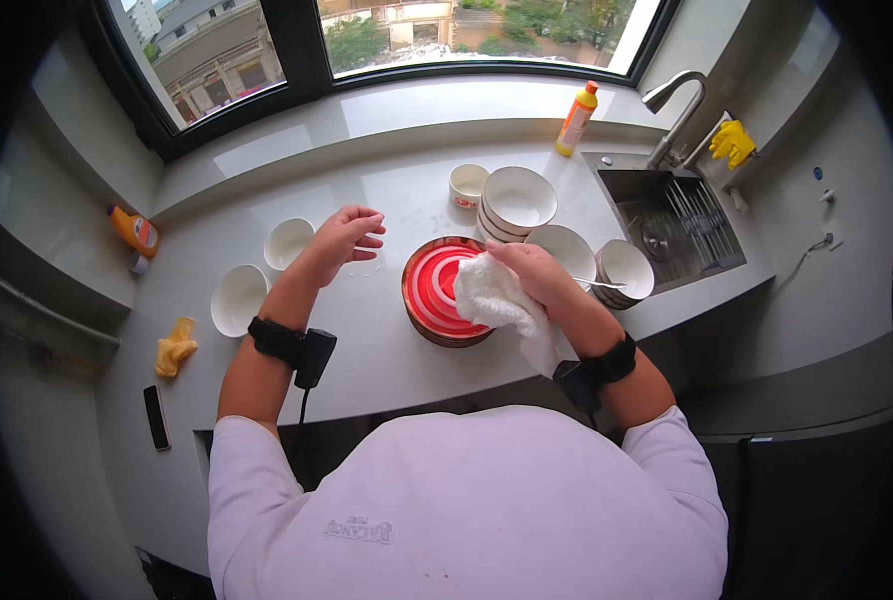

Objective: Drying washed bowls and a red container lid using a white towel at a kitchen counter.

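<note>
A white terry cloth [499,296] hangs from my right hand [534,271], which grips it over the right part of a stack of plates with a red and white ringed top plate [433,289]. Nothing is in my left hand [353,236], held above the counter with its fingers apart and slightly curled. Just left of that wrist stand two white bowls, one farther back [288,241] and one nearer [239,300]. Behind the cloth are stacked white bowls [520,199], a small cup-like bowl [468,184] and another white bowl [563,251], partly hidden by my right hand.
More stacked bowls [626,271] with a metal utensil stand by the sink [660,232]. A yellow bottle [578,120] is near the window ledge. At left are an orange bottle [136,231], a yellow cloth [174,349] and a phone [157,418]. Yellow gloves [732,143] hang beyond the faucet.
</note>
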The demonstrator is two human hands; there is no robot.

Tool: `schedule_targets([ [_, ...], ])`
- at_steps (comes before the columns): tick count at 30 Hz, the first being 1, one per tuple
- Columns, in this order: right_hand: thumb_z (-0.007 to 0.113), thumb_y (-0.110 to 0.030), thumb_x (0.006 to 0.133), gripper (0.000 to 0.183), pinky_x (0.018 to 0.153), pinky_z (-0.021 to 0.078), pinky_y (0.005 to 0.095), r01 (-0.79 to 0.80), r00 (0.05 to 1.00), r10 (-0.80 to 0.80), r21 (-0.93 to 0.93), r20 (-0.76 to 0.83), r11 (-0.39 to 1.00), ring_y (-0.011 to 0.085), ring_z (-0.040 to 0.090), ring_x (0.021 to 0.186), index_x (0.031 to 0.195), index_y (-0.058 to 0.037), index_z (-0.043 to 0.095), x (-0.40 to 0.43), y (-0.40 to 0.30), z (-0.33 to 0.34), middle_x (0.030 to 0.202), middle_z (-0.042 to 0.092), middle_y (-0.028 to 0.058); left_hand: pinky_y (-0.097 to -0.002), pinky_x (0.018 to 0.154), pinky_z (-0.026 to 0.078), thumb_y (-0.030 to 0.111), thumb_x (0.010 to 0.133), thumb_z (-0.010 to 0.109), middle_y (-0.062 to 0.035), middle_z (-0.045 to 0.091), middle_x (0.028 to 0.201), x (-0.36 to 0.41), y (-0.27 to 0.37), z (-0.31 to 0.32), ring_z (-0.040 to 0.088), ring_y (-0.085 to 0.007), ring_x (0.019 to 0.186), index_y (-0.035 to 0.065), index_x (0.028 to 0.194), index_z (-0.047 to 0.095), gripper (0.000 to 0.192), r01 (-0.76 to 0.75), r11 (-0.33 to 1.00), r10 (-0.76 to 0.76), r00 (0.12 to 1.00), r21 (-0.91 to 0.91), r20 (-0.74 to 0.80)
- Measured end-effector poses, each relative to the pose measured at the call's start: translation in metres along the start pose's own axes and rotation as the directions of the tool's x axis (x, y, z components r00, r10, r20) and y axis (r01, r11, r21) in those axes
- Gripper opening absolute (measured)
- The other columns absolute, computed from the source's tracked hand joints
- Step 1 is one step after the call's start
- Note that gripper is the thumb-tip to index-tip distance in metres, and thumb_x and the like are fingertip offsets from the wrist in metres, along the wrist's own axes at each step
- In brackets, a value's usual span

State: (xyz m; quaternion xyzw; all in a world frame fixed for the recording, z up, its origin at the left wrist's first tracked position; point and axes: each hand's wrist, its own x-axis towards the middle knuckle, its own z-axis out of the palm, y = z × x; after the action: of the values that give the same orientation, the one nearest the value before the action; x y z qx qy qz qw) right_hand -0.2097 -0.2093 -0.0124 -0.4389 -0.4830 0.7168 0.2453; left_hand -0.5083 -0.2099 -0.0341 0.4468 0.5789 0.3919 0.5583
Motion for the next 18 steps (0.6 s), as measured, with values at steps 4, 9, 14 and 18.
schedule_targets([
  [4, 0.056, -0.038, 0.093, 0.039, 0.066, 0.0507, 0.0256, 0.045, 0.999, -0.045, 0.030, 0.026, 0.999, 0.0104, 0.061, 0.073, 0.100, 0.0004, 0.061, -0.005, -0.003, -0.031, 0.086, 0.064, 0.0055, -0.0312, 0.080, 0.051, 0.034, 0.089, 0.060, -0.0074, 0.058, 0.102, 0.039, 0.018, 0.019, 0.059, -0.0162, 0.091, 0.0074, 0.112, 0.052, 0.036, 0.058, 0.995, -0.060, 0.998, 0.086, 0.020],
  [9, 0.057, -0.035, 0.093, 0.037, 0.068, 0.0520, 0.0261, 0.118, 0.991, -0.123, 0.083, 0.051, 0.990, 0.0111, 0.063, 0.076, 0.104, 0.0001, 0.062, -0.009, -0.004, -0.059, 0.090, 0.065, 0.0060, -0.0319, 0.079, 0.052, 0.035, 0.088, 0.061, -0.0078, 0.058, 0.100, 0.098, 0.032, 0.036, 0.059, -0.0178, 0.090, 0.0073, 0.111, 0.052, 0.037, 0.123, 0.943, -0.145, 0.988, 0.310, 0.051],
  [14, 0.056, -0.031, 0.094, 0.033, 0.070, 0.0528, 0.0262, 0.125, 0.992, -0.125, 0.124, -0.004, 0.984, 0.0111, 0.063, 0.079, 0.107, -0.0011, 0.062, -0.010, -0.011, -0.069, 0.092, 0.065, 0.0054, -0.0364, 0.076, 0.053, 0.036, 0.086, 0.061, -0.0148, 0.059, 0.104, 0.172, 0.023, 0.043, 0.062, -0.0239, 0.093, 0.0011, 0.112, 0.053, 0.044, 0.113, 0.894, -0.169, 0.981, 0.434, 0.093],
  [18, 0.055, -0.029, 0.095, 0.032, 0.072, 0.0527, 0.0259, 0.117, 0.993, -0.113, 0.129, -0.039, 0.985, 0.0105, 0.063, 0.081, 0.108, -0.0010, 0.062, -0.007, -0.009, -0.080, 0.094, 0.065, 0.0049, -0.0380, 0.071, 0.055, 0.034, 0.085, 0.063, -0.0171, 0.061, 0.100, 0.235, 0.001, 0.055, 0.064, -0.0249, 0.086, -0.0032, 0.110, 0.055, 0.045, 0.115, 0.844, -0.198, 0.974, 0.524, 0.106],
])
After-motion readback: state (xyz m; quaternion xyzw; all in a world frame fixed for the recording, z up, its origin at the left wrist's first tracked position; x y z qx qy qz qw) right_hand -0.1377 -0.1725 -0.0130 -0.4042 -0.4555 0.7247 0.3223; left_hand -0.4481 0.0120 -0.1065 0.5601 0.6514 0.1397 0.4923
